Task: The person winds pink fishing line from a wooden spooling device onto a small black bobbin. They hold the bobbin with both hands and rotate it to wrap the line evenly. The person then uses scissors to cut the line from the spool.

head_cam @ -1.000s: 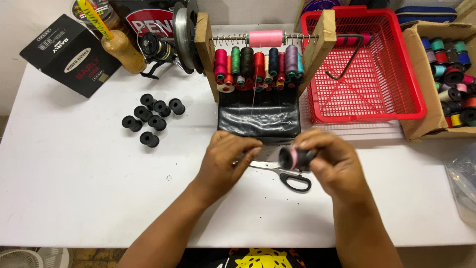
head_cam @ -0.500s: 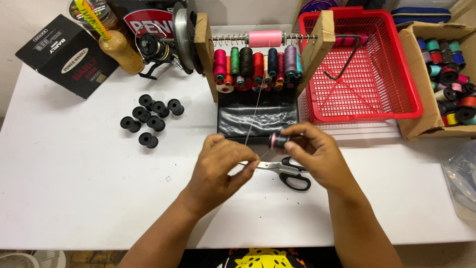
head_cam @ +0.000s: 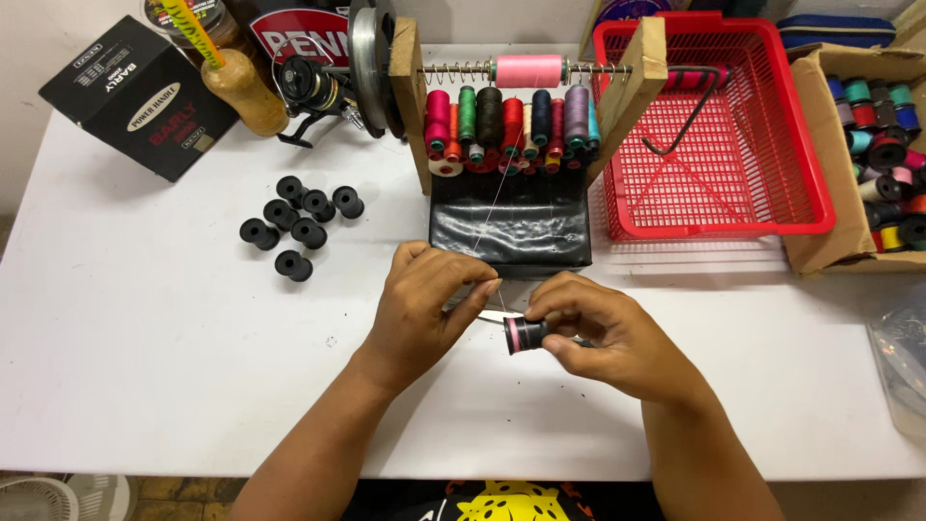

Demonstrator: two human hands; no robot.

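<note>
My right hand [head_cam: 603, 338] grips a small black bobbin [head_cam: 522, 335] wound with pink thread, low over the white table [head_cam: 145, 338]. Just left of it, my left hand [head_cam: 422, 304] pinches a thin pink thread [head_cam: 489, 207] between thumb and finger. That thread runs up to a pink spool [head_cam: 528, 70] on the metal rod of a wooden thread rack [head_cam: 405, 87]. Scissors lie under my hands, only a bit of blade [head_cam: 497, 315] showing.
Several empty black bobbins [head_cam: 294, 222] lie at the left. The rack holds several coloured spools [head_cam: 511, 125] above a black mat [head_cam: 509, 227]. A red basket [head_cam: 820, 207] and a cardboard box of spools [head_cam: 883, 145] stand right. A black box [head_cam: 135, 96] and fishing reel [head_cam: 313, 92] sit back left.
My right hand has brought the bobbin down and left, toward me, covering the scissors' handles. My left hand has shifted slightly up, still pinching the thread.
</note>
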